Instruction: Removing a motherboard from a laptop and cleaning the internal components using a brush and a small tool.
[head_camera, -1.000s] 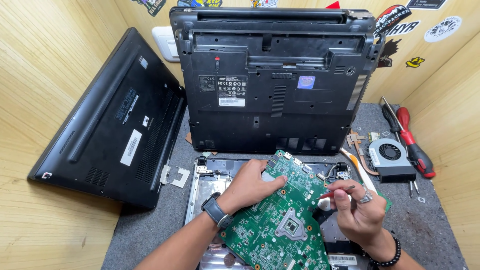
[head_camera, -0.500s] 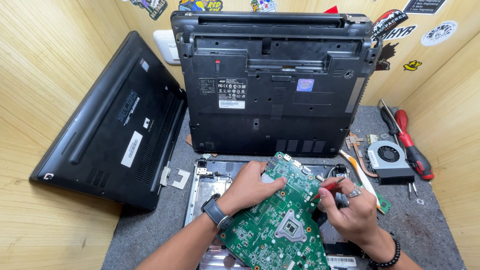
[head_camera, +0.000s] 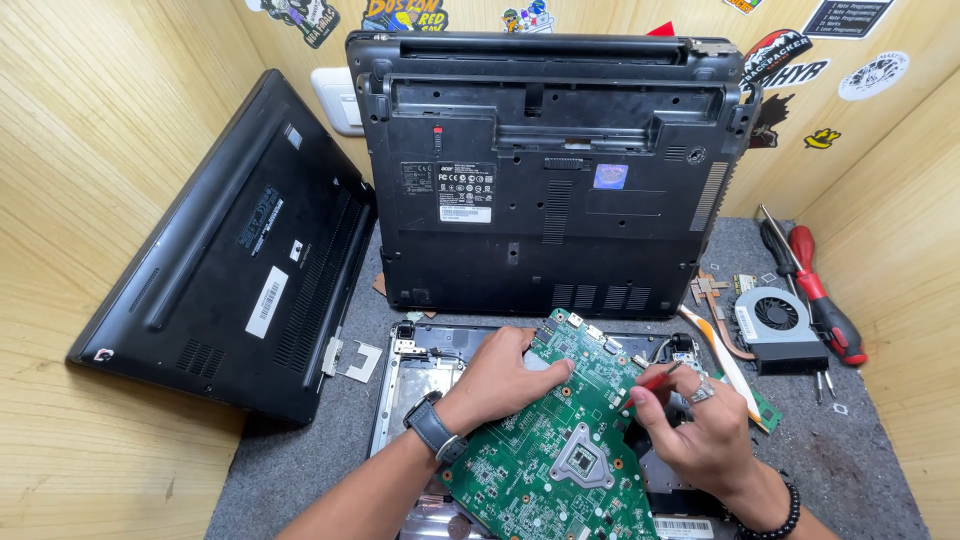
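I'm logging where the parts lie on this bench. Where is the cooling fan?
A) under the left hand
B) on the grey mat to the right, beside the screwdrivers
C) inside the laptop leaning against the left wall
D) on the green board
B: the fan sits on the grey mat right of the green board, next to the screwdrivers and apart from both hands.

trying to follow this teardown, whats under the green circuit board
Under the green circuit board lies an open laptop chassis; its bare metal frame shows at left. The rest is covered by the board and both hands.
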